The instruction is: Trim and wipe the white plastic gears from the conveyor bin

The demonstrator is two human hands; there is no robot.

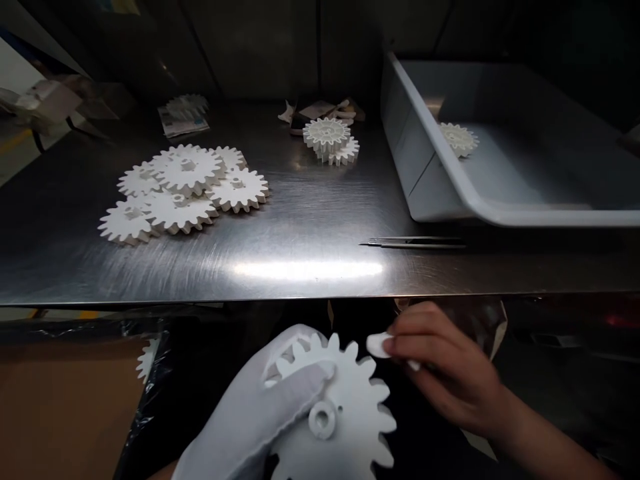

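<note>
A white glove covers my left hand (280, 393), which grips a large white plastic gear (350, 427) in front of the table edge. My thumb lies across the gear's face, close to its raised hub with a round hole. Bare and to the right of the gear, my right hand (445, 367) pinches a small white piece (379, 345) whose kind I cannot make out. That piece is near the gear's teeth, with a small gap between them. Part of it is hidden behind my fingers.
On the metal table (310, 227) lie a pile of white gears (185, 193), a smaller stack of gears (327, 137) and a slim knife-like tool (415, 243). A grey bin (440, 157) holds a gear (459, 139). A carton (65, 400) stands at lower left.
</note>
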